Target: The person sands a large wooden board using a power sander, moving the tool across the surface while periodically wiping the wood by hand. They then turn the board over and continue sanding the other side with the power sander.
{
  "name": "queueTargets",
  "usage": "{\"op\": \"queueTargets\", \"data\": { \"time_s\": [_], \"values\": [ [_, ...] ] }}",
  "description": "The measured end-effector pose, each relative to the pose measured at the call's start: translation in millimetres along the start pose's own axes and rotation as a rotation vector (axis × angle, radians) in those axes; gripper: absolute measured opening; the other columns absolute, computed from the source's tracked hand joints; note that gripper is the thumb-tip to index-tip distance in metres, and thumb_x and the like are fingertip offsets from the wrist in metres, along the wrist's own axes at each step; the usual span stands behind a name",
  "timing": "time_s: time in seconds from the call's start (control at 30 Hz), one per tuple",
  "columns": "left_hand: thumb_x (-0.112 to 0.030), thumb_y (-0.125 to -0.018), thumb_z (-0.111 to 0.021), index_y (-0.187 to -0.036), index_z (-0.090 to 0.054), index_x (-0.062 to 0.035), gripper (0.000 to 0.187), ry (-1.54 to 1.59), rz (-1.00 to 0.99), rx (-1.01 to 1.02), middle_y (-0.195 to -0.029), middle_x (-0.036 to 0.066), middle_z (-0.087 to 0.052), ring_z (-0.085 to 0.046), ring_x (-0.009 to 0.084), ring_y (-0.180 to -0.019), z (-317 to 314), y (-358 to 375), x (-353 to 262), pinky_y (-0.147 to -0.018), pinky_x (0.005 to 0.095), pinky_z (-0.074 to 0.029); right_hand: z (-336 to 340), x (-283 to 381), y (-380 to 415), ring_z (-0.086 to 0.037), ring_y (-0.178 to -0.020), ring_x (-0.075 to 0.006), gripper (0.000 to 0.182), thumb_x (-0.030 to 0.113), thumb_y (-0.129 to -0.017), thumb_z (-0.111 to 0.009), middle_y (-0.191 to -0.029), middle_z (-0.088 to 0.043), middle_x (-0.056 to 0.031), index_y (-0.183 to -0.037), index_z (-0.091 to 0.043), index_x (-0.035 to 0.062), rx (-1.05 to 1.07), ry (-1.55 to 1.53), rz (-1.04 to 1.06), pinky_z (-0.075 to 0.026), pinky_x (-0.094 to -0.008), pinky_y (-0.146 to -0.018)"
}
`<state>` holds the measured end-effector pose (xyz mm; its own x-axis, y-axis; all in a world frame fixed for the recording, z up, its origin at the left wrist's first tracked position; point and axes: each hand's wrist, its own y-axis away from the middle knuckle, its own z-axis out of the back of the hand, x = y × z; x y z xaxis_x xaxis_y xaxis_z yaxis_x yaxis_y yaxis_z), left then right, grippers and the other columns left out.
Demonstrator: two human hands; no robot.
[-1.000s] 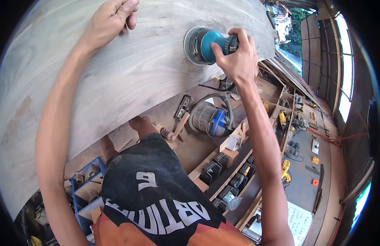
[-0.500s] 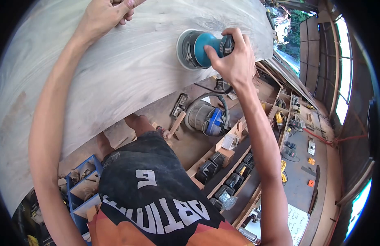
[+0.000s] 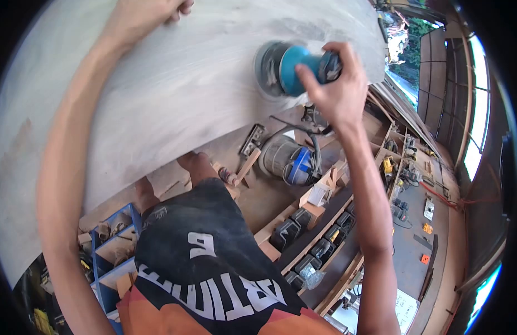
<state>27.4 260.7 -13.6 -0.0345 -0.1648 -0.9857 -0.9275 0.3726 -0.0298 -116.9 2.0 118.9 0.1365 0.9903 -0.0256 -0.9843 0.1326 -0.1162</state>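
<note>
My right hand point(image 3: 342, 86) is wrapped around the dark end of a teal random orbital sander point(image 3: 292, 70). The sander's round pad end is against a wide, pale wooden slab point(image 3: 130, 123) with streaky grain, near its near edge. My left hand point(image 3: 152, 11) is over the slab at the top of the view, partly cut off by the frame. Its visible fingertips are curled in; whatever they may hold is hidden.
Below the slab stands a shop vacuum point(image 3: 289, 159) with a hose. A blue divided box point(image 3: 116, 245) is at lower left. Black tool cases or batteries point(image 3: 292, 229) line a shelf, beside a bench point(image 3: 409, 223) with power tools. Wood offcuts lie on the floor.
The sander and my right hand appear a little further right and slightly lower in the view. The whole scene has shifted slightly right. My left hand is more cut off at the top.
</note>
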Motion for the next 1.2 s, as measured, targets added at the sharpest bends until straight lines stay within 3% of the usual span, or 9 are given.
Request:
{"op": "queueTargets", "data": {
  "time_s": [0.1,0.13,0.23,0.33,0.63,0.73,0.93,1.1,1.2],
  "values": [
    [-0.009,-0.098,-0.068,-0.095,-0.056,-0.0052,0.013,-0.021,-0.048,-0.019,-0.078,0.006,-0.068,-0.063,0.0084,-0.062,-5.7,4.8,-5.6,-0.049,0.0225,-0.05,-2.8,-19.4,-14.0,-0.066,-0.088,-0.0363,0.051,0.039,-0.074,-0.083,-0.1,-0.061,-0.018,-0.114,-0.064,0.0137,-0.043,0.073,0.011,-0.053,-0.0487,-0.077],
    [-0.006,-0.095,-0.072,-0.096,-0.067,-0.0017,0.007,-0.003,-0.039,-0.02,-0.081,0.006,-0.072,-0.063,0.0085,-0.063,-7.5,8.7,-11.3,-0.052,0.0216,-0.05,-4.4,-25.9,-15.8,-0.066,-0.088,-0.036,0.051,0.039,-0.074,-0.083,-0.099,-0.061,-0.0179,-0.114,-0.064,0.0138,-0.068,0.091,0.028,-0.053,-0.0484,-0.077],
    [-0.003,-0.09,-0.076,-0.092,-0.073,-0.0005,0.005,-0.041,0.056,0.085,-0.08,0.006,-0.074,-0.064,0.0078,-0.065,-1.3,0.3,1.3,-0.056,0.0219,-0.051,-1.0,-24.6,-3.2,-0.066,-0.088,-0.0349,0.051,0.039,-0.074,-0.083,-0.099,-0.06,-0.0166,-0.115,-0.063,0.0142,-0.015,0.084,-0.002,-0.053,-0.0474,-0.077],
    [0.001,-0.087,-0.077,-0.091,-0.077,-0.0001,0.005,-0.109,0.12,-0.012,-0.082,0.007,-0.076,-0.065,0.0076,-0.067,-11.8,7.9,-15.2,-0.06,0.0221,-0.052,-0.6,-8.0,8.7,-0.066,-0.09,-0.0343,0.051,0.038,-0.074,-0.082,-0.101,-0.059,-0.0159,-0.115,-0.063,0.015,-0.011,0.035,0.039,-0.054,-0.0477,-0.077],
    [0.003,-0.085,-0.076,-0.093,-0.078,0.0,0.008,0.059,0.048,0.038,-0.085,0.007,-0.077,-0.067,0.0084,-0.072,-9.2,1.8,6.6,-0.066,0.0216,-0.053,-3.9,7.3,-1.6,-0.067,-0.087,-0.0348,0.054,0.037,-0.071,-0.084,-0.101,-0.06,-0.0167,-0.116,-0.064,0.0148,-0.085,0.03,0.053,-0.055,-0.0474,-0.076],
    [0.001,-0.087,-0.075,-0.093,-0.078,0.0002,0.007,-0.076,0.109,0.078,-0.085,0.007,-0.077,-0.068,0.0088,-0.074,-7.5,3.5,-2.1,-0.067,0.0223,-0.054,-6.9,9.4,-17.1,-0.066,-0.089,-0.0346,0.052,0.037,-0.072,-0.083,-0.102,-0.059,-0.0168,-0.116,-0.064,0.015,-0.112,0.035,0.031,-0.054,-0.0479,-0.078],
    [-0.003,-0.09,-0.074,-0.094,-0.079,0.0003,0.007,-0.003,-0.012,0.106,-0.083,0.007,-0.077,-0.067,0.0088,-0.075,-6.8,-1.9,11.1,-0.066,0.0241,-0.053,-4.0,18.2,-11.2,-0.065,-0.089,-0.0364,0.051,0.035,-0.073,-0.083,-0.1,-0.058,-0.0175,-0.115,-0.063,0.0142,-0.069,0.012,0.043,-0.053,-0.0478,-0.078],
    [-0.006,-0.089,-0.077,-0.094,-0.079,-0.0004,0.008,-0.008,0.034,0.078,-0.083,0.007,-0.077,-0.067,0.009,-0.075,-7.8,-1.0,3.7,-0.066,0.0247,-0.053,-1.7,17.2,-8.8,-0.065,-0.089,-0.0365,0.051,0.036,-0.073,-0.083,-0.1,-0.058,-0.0178,-0.115,-0.063,0.0149,-0.075,0.079,0.001,-0.053,-0.0478,-0.078],
    [-0.009,-0.089,-0.079,-0.094,-0.079,-0.0008,0.01,-0.058,0.034,0.0,-0.082,0.008,-0.077,-0.067,0.0094,-0.073,-4.7,1.4,-2.0,-0.064,0.0252,-0.052,-5.5,16.8,-7.9,-0.064,-0.088,-0.0354,0.051,0.036,-0.073,-0.082,-0.099,-0.059,-0.0173,-0.115,-0.063,0.0145,-0.097,0.046,0.106,-0.053,-0.047,-0.078]
  ]
}}
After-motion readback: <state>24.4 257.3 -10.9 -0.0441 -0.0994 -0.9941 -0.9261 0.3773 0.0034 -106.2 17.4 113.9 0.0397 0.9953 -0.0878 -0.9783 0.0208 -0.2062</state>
